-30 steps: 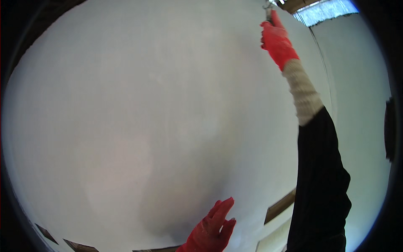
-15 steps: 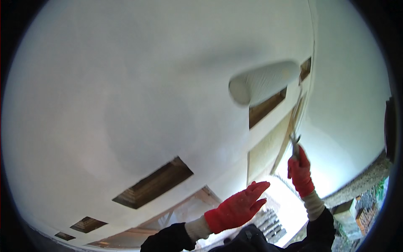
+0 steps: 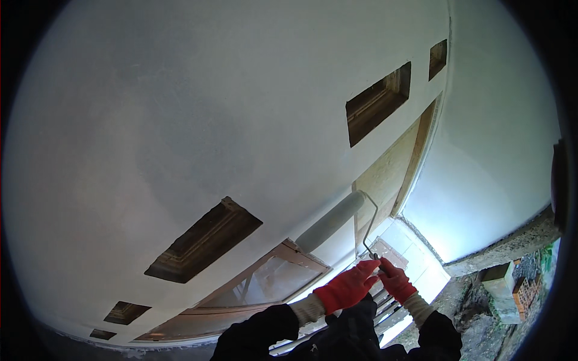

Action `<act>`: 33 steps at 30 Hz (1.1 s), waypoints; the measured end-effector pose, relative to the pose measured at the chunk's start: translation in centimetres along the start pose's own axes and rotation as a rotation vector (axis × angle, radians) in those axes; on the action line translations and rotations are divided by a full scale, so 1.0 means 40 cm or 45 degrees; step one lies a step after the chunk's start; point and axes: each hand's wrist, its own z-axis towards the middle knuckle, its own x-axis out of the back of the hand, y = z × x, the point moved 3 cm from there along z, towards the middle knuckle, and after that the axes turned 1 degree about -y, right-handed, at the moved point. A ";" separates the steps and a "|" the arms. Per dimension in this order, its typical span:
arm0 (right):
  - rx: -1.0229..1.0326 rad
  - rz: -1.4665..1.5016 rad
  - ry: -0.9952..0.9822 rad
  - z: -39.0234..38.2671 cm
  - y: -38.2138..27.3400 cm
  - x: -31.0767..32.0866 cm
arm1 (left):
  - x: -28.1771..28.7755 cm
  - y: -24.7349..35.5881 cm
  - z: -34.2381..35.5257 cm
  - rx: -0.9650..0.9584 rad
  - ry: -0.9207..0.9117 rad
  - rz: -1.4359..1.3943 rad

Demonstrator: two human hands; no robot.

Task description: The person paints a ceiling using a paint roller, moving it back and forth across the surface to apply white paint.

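Observation:
My right hand [image 3: 397, 281], in a red glove with a pale cuff, is closed around the handle of a paint roller [image 3: 330, 222]. From the handle a bent wire frame runs up to the long white-grey sleeve, which lies close to the white wall [image 3: 198, 138] above the wooden-framed window. My left hand [image 3: 346, 289], gloved the same way, is right beside the handle with its fingers stretched out and the thumb apart. Its fingertips overlap the handle in view; whether they touch it I cannot tell.
Several dark rectangular recesses, such as the long one [image 3: 205, 240], cut into the wall. A wooden-framed window [image 3: 265, 280] and a pale panel in a wooden frame [image 3: 388, 162] lie below them. At lower right are a rough concrete edge [image 3: 500, 246] and orange hollow bricks [image 3: 525, 296].
The roller has come down and left, from near the upper right recess to above the window. My right hand has moved down and left, and my left hand now sits beside it.

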 end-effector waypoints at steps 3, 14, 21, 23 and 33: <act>0.017 0.088 -0.037 0.029 -0.006 -0.043 | -0.032 -0.065 0.000 0.004 0.042 0.034; -0.027 0.511 -0.121 0.038 -0.019 -0.154 | -0.049 -0.127 0.005 0.001 0.028 0.080; 0.143 0.456 -0.050 0.106 -0.229 -0.043 | 0.014 -0.114 0.038 -0.171 0.149 0.134; 0.238 0.414 -0.007 0.143 -0.289 0.003 | 0.070 -0.055 0.072 -0.263 0.223 0.141; 0.706 0.298 0.350 0.262 -0.774 0.249 | 0.415 0.311 0.188 -0.518 0.450 0.324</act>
